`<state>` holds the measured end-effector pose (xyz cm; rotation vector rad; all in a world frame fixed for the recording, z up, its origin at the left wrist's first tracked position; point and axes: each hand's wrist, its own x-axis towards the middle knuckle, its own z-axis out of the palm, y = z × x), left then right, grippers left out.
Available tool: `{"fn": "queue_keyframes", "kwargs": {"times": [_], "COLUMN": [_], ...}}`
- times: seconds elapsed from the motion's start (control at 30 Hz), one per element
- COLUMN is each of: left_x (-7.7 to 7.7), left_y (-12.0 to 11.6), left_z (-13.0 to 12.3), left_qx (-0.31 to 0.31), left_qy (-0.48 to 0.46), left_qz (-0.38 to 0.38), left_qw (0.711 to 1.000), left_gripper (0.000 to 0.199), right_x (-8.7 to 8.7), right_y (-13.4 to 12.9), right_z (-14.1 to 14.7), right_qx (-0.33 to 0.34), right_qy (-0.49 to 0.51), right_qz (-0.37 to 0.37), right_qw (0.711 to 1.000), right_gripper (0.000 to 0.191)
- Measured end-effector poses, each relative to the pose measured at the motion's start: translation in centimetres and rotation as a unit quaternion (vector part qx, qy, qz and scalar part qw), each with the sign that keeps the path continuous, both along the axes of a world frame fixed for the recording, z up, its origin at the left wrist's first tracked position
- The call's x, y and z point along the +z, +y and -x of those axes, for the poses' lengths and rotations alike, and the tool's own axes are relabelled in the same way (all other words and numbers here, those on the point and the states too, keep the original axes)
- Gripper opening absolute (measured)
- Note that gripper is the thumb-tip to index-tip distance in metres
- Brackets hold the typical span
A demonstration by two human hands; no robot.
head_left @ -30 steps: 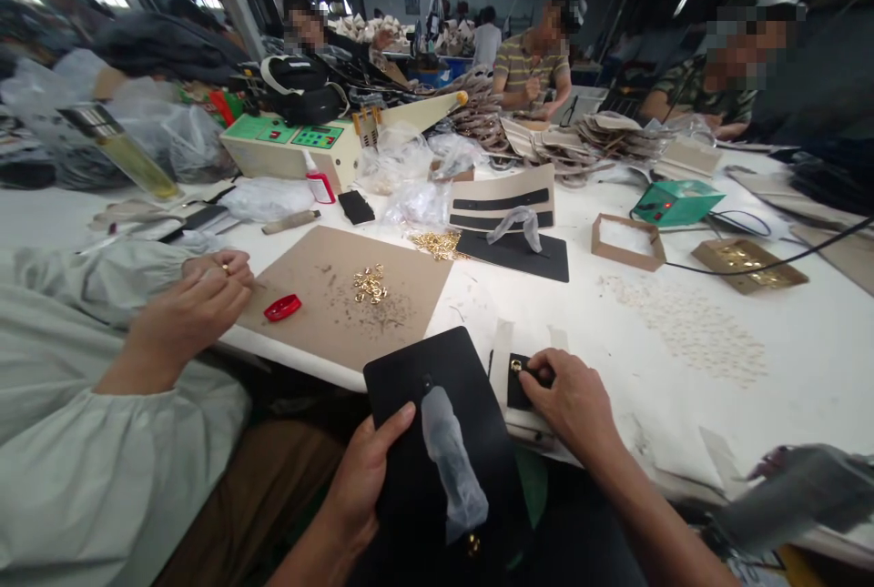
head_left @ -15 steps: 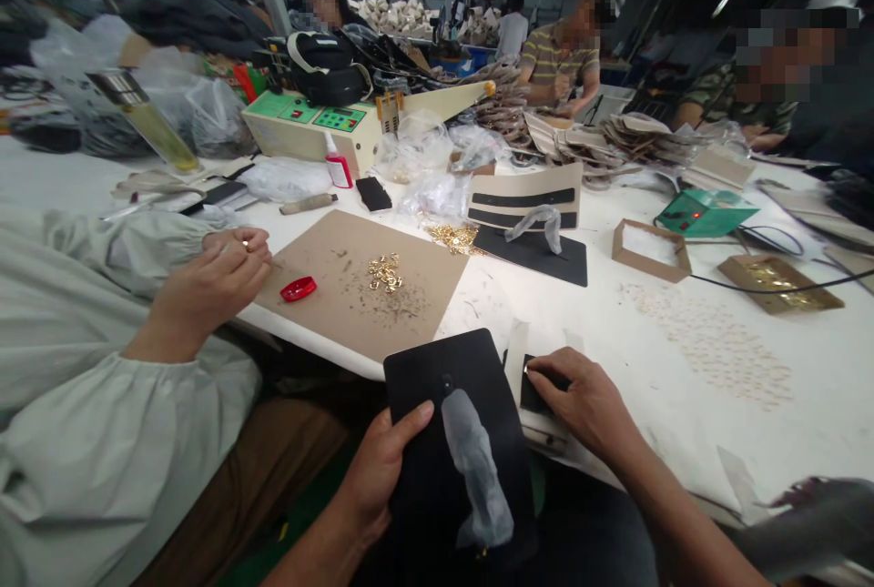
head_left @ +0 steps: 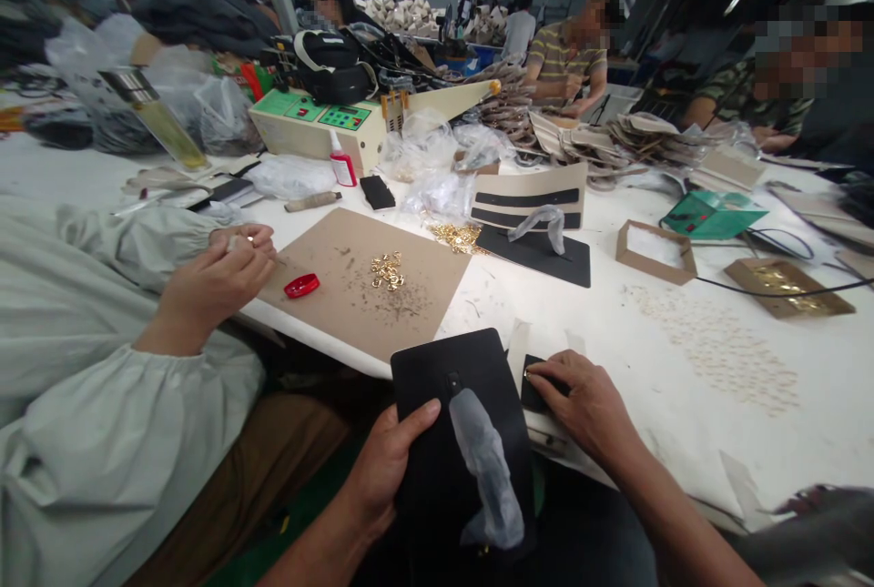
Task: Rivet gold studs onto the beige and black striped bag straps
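Note:
My left hand (head_left: 386,464) grips the left edge of a black bag panel (head_left: 423,387), its thumb flat on the face. A handle wrapped in cloudy plastic (head_left: 484,460) runs down this panel, with a small dark tab at its top end. The panel is tilted over my lap, below the table edge. At that edge my right hand (head_left: 580,396) pinches a tiny shiny gold-coloured piece (head_left: 527,374) between thumb and forefinger. Its fingertips rest over a small black pad (head_left: 533,394), which they partly cover; pale tape strips (head_left: 519,341) lie beside the pad.
Left, a co-worker's hands (head_left: 211,282) hold something small near a brown board (head_left: 341,246) bearing gold fittings (head_left: 387,271) and a red lid (head_left: 301,286). Another black panel (head_left: 566,264) lies beyond. Right are a cardboard tray (head_left: 655,264), scattered small pieces (head_left: 716,346) and a green device (head_left: 714,212).
The whole view has shifted slightly, moving things a little to the right. Both my hands keep the same grips, and the panel stays in nearly the same pose.

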<state>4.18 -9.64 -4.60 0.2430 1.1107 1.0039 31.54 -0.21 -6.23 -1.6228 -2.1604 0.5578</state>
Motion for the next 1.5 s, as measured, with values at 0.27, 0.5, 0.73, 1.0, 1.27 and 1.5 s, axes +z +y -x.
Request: {"fn": "queue_keyframes", "kwargs": {"times": [0.27, 0.5, 0.73, 1.0, 1.27, 1.5], "left_x": [1.8, 2.9, 4.1, 5.5, 6.0, 8.0], "left_y": [-0.3, -1.9, -2.6, -3.9, -2.6, -3.7], "left_z": [-0.4, -0.6, -1.4, -1.4, -3.5, -6.5], "left_qx": [0.004, 0.004, 0.005, 0.005, -0.06, -0.146], "left_qy": [0.001, -0.005, 0.002, 0.029, 0.05, 0.281], "left_qz": [-0.004, -0.01, -0.031, -0.06, -0.108, -0.265], "left_qw": [1.0, 1.0, 0.999, 0.998, 0.991, 0.911], "left_gripper": [0.056, 0.058, 0.057, 0.066, 0.063, 0.051], "right_x": [0.8, 0.6, 2.7, 2.4, 6.3, 11.5], "right_y": [-0.3, -1.0, -1.4, -1.8, -8.1, -12.7], "right_z": [0.3, 0.6, 1.6, -0.4, -0.7, 1.3], "right_qx": [0.002, -0.029, 0.026, -0.032, -0.149, -0.044], "right_qy": [-0.082, -0.098, -0.139, 0.004, 0.332, 0.235], "right_qz": [0.0, -0.042, -0.049, -0.018, 0.09, -0.016], "right_qw": [0.997, 0.994, 0.989, 0.999, 0.927, 0.971], "right_gripper": [0.019, 0.02, 0.03, 0.028, 0.066, 0.057]}}
